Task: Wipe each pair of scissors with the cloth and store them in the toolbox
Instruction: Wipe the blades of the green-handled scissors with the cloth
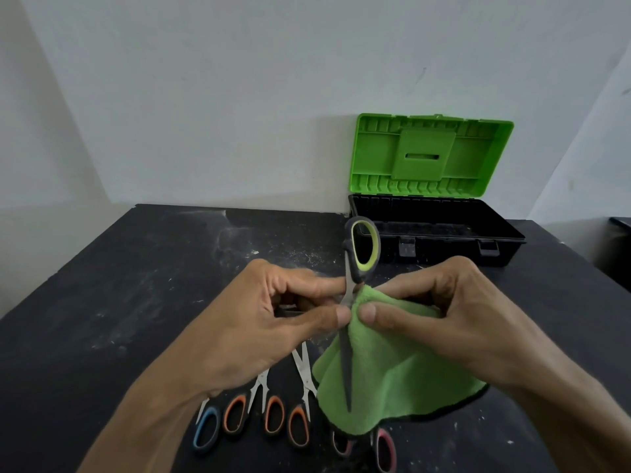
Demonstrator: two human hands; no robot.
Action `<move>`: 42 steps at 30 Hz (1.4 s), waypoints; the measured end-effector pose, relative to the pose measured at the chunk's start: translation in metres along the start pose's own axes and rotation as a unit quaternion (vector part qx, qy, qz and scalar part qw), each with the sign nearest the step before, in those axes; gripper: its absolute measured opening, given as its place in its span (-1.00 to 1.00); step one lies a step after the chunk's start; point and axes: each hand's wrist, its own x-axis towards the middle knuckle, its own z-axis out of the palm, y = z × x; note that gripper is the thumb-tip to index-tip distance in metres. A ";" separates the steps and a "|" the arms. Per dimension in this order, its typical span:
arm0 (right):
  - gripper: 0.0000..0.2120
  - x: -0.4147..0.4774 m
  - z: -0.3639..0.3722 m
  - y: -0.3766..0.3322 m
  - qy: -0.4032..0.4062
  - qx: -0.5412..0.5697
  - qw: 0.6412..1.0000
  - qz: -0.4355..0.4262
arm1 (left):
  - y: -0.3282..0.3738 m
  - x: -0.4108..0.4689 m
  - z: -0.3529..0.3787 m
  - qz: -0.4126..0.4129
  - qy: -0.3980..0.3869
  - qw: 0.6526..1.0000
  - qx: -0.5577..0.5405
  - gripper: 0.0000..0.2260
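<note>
- The desk (pixel 136 285) is dark and dusty, with pale smears across its left half.
- The left hand (pixel 273 319) has its thumb and forefinger curled in a pinch on the green-handled scissors (pixel 362 249), at the top of the blades just under the handles. The other fingers are folded loosely behind.
- Near the desk's front edge lies a row of spare scissors (pixel 273 418). Their loops run blue, then orange, then pink, and the blades point away from the person. The left forearm and the cloth hide parts of the row.
- The held pair stands almost upright and clear of the desk. Its handles are up and toward the toolbox, and its tip points down toward the person. The blades look closed.
- The green cloth (pixel 392 373) touches the blades on their right side and drapes down behind them, hanging over the pink loops.
- The right hand (pixel 461 319) pinches the cloth against the upper blade, thumb in front. A wipe from here would likely run down the long axis to the tip.
- The toolbox (pixel 505 233) sits beyond and to the right, nearer the right hand, with its green lid leaning back on the wall. No scissors show in the black tray, though its front wall hides the near floor.
</note>
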 end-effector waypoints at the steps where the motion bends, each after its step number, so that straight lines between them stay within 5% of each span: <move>1: -0.82 0.000 -0.001 -0.001 -0.008 -0.008 1.000 0.002 | -0.001 -0.001 -0.001 -0.004 -0.003 1.000 -0.006 -0.74; 22: -0.82 0.006 -0.017 -0.001 -0.077 -0.020 0.997 0.016 | -0.006 -0.003 -0.004 -0.091 0.007 0.992 -0.087 -0.72; 42: -0.75 0.000 -0.032 0.004 -0.015 0.048 0.998 0.029 | 0.000 -0.002 -0.013 -0.102 -0.002 0.983 -0.152 -0.68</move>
